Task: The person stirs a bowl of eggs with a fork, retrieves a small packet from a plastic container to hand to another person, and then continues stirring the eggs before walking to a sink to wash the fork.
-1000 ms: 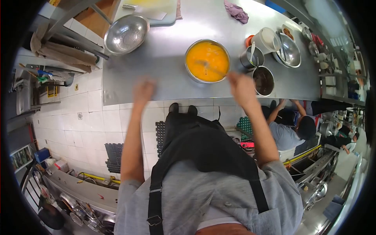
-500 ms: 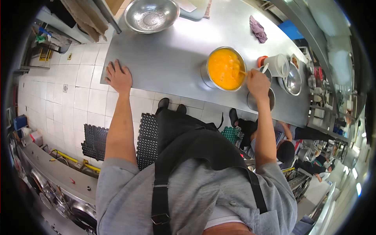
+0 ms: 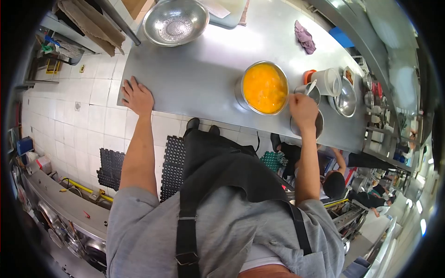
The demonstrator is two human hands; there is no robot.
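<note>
My left hand (image 3: 138, 96) lies flat on the near left corner of the steel table (image 3: 194, 69), its fingers spread. A deep metal pot (image 3: 239, 92) stands on the table, holding bright orange-yellow liquid that looks like beaten egg (image 3: 264, 88). Right at the pot's right rim, my right hand (image 3: 303, 111) is closed in a fist around a thin stick-like utensil, mostly hidden by the fingers. A metal container (image 3: 320, 124) sits partly under that hand. Just beyond it are a small metal cup (image 3: 315, 94) and a pale handle (image 3: 312, 86).
A perforated metal bowl (image 3: 176, 23) sits at the far left beside a cutting board (image 3: 232, 16). To the right stand a white plastic tub (image 3: 328, 82) and a metal bowl (image 3: 345, 98). A purple cloth (image 3: 304, 37) lies further back. A co-worker (image 3: 333, 183) is at the lower right.
My right hand has drawn slightly toward me, and the utensil end that showed in the egg is no longer visible. The view has shifted slightly; my left hand stays on the table.
</note>
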